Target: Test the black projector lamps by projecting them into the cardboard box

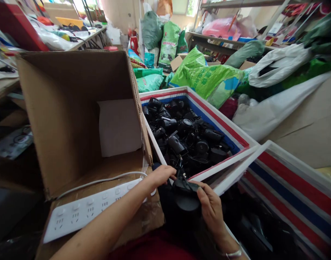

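Observation:
My hands are together at the bottom centre, around a black cylindrical device (185, 202) with a short cable at its top. My right hand (210, 206) grips its side, and my left hand (161, 176) pinches its upper end near the cable. Just beyond them, a white box lined with red and blue stripes (218, 121) holds a heap of similar black devices (181, 133) with tangled cords. My left forearm lies over a white power strip (86, 213). Both hands are above the near corner of that box.
An open cardboard box (70, 108) with a white sheet inside stands to the left, with a white cable (100, 182) running along its base. A second striped box (292, 191) sits at lower right. Green sacks (206, 77) and white bags are piled behind, with cluttered shelves beyond.

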A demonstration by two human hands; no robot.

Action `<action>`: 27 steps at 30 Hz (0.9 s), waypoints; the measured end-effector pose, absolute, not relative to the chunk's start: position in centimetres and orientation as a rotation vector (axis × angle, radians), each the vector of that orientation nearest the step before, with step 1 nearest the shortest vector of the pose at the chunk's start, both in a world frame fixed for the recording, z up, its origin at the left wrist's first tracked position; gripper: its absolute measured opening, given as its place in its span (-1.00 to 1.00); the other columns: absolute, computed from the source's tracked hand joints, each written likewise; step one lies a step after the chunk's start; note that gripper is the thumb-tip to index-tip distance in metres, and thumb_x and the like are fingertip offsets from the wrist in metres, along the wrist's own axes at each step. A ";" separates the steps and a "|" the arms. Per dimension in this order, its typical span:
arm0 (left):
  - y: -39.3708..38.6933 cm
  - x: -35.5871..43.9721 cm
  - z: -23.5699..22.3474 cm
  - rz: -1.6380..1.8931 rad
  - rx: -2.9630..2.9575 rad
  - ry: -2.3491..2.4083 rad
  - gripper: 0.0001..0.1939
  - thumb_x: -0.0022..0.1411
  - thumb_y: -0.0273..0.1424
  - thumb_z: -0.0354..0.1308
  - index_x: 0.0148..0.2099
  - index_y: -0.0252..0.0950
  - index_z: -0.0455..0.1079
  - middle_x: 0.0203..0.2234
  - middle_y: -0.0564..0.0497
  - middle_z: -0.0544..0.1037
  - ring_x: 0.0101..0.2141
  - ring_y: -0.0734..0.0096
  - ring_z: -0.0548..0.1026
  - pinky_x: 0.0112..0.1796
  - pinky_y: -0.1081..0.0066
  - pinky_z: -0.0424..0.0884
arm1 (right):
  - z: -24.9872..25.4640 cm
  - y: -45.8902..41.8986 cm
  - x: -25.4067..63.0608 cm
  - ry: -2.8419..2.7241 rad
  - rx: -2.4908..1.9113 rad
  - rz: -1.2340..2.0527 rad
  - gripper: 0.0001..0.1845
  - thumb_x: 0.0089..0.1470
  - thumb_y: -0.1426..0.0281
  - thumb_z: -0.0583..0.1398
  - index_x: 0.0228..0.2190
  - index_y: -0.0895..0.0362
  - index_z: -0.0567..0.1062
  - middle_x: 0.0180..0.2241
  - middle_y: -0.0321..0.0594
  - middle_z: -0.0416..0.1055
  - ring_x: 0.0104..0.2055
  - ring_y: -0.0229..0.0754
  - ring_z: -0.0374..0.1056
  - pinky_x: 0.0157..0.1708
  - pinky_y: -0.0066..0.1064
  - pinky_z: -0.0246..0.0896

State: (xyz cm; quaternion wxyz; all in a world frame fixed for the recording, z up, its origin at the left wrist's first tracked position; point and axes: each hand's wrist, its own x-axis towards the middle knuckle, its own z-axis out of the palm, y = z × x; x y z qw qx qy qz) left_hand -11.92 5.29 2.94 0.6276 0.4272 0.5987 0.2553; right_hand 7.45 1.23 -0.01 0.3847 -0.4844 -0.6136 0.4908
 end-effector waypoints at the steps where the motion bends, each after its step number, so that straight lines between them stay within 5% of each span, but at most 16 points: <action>1: 5.4 -11.8 2.6 0.574 0.955 1.339 -0.75 0.02 -0.29 0.03 -0.39 -0.35 0.45 -0.53 0.04 0.45 -0.50 0.39 0.37 -0.50 0.44 0.21 | -0.1 1.1 7.4 -1.613 -1.206 1.204 -0.74 0.20 0.29 0.03 -0.14 0.07 0.43 -0.16 -0.17 0.46 -0.15 -0.09 0.37 -0.14 -0.31 0.23; 4: 5.1 -11.6 1.8 0.549 0.914 1.183 -0.69 -0.05 -0.19 0.17 -0.41 -0.37 0.48 -0.57 0.06 0.44 -0.48 0.40 0.38 -0.43 0.43 0.25 | -0.3 0.7 7.4 -1.758 -1.101 1.071 -0.77 0.16 0.36 0.06 -0.14 0.03 0.41 -0.14 -0.18 0.45 -0.13 -0.09 0.36 -0.11 -0.31 0.21; 8: 4.3 -12.5 1.5 0.552 0.875 0.969 -0.63 -0.21 -0.30 0.33 -0.27 -0.33 0.51 -0.42 0.03 0.53 -0.34 0.35 0.43 -0.27 0.42 0.28 | -0.6 0.6 7.5 -1.799 -1.065 1.060 -0.77 0.15 0.36 0.06 -0.14 0.02 0.40 -0.16 -0.19 0.45 -0.12 -0.08 0.37 -0.13 -0.33 0.23; 16: 5.3 -10.6 -0.2 0.683 0.714 1.136 -0.92 -0.22 -0.48 0.18 -0.53 -0.37 0.44 -0.70 0.12 0.39 -0.61 0.51 0.30 -0.49 0.46 0.23 | -0.4 1.0 7.6 -1.890 -1.127 0.912 -0.84 0.14 0.37 0.08 -0.22 0.04 0.40 -0.22 -0.17 0.44 -0.18 -0.11 0.38 -0.19 -0.36 0.25; 22: 6.0 -10.3 0.1 0.722 0.728 1.172 -0.82 -0.26 -0.57 0.21 -0.46 -0.36 0.46 -0.69 0.15 0.40 -0.60 0.51 0.33 -0.48 0.47 0.25 | -0.5 1.4 7.9 -1.888 -1.172 0.951 -0.87 0.10 0.30 0.13 -0.30 0.05 0.41 -0.23 -0.16 0.43 -0.19 -0.08 0.37 -0.20 -0.34 0.27; 27: 6.1 -10.7 1.4 0.793 0.804 1.127 -0.80 -0.13 -0.52 0.18 -0.35 -0.38 0.49 -0.61 0.11 0.46 -0.55 0.52 0.36 -0.45 0.49 0.25 | 1.5 3.2 7.7 -1.891 -1.234 1.114 -0.74 0.11 0.27 0.10 -0.16 0.03 0.43 -0.20 -0.18 0.47 -0.18 -0.07 0.38 -0.16 -0.31 0.28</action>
